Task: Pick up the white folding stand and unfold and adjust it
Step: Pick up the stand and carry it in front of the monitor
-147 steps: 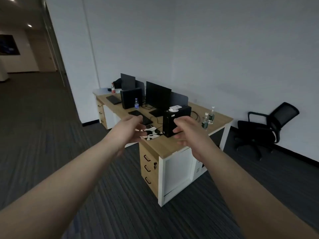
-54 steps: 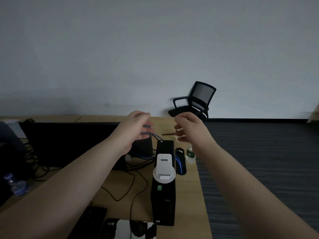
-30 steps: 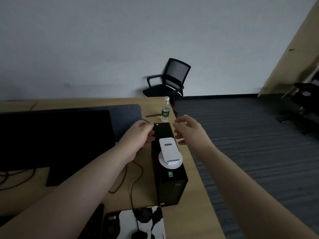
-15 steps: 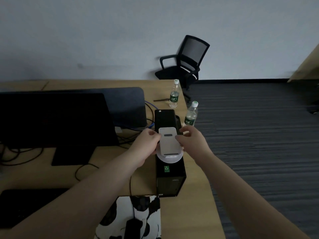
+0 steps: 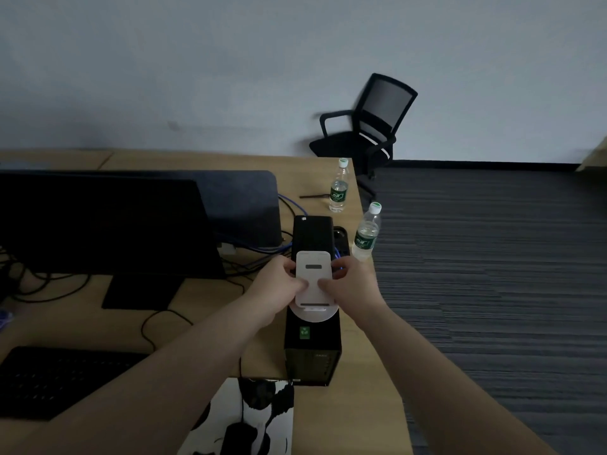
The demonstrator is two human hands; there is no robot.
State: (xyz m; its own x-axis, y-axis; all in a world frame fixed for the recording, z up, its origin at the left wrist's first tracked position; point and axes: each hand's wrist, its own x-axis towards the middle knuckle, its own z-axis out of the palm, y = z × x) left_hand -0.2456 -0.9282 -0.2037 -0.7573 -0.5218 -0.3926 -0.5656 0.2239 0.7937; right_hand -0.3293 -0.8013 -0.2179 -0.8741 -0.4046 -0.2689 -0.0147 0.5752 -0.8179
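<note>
White plastic marks the folding stand (image 5: 313, 284) at the centre of the frame, lying folded on top of a black computer tower (image 5: 312, 333) that stands on the wooden surface (image 5: 377, 362). Its round base pokes out below the flat plate. The left hand (image 5: 279, 287) grips the stand's left edge and the right hand (image 5: 351, 287) its right edge, with both thumbs pressed onto the plate's face and the fingers (image 5: 338, 269) curled round its sides, clamped on it. Whether it has left the tower top cannot be told. Two water bottles (image 5: 366, 233) stand near the surface's right edge, above and right of the hands. A dark monitor (image 5: 98, 224) fills the left middle, a keyboard (image 5: 56, 379) the lower left, and a black office chair (image 5: 368, 133) sits by the wall at upper right.
</note>
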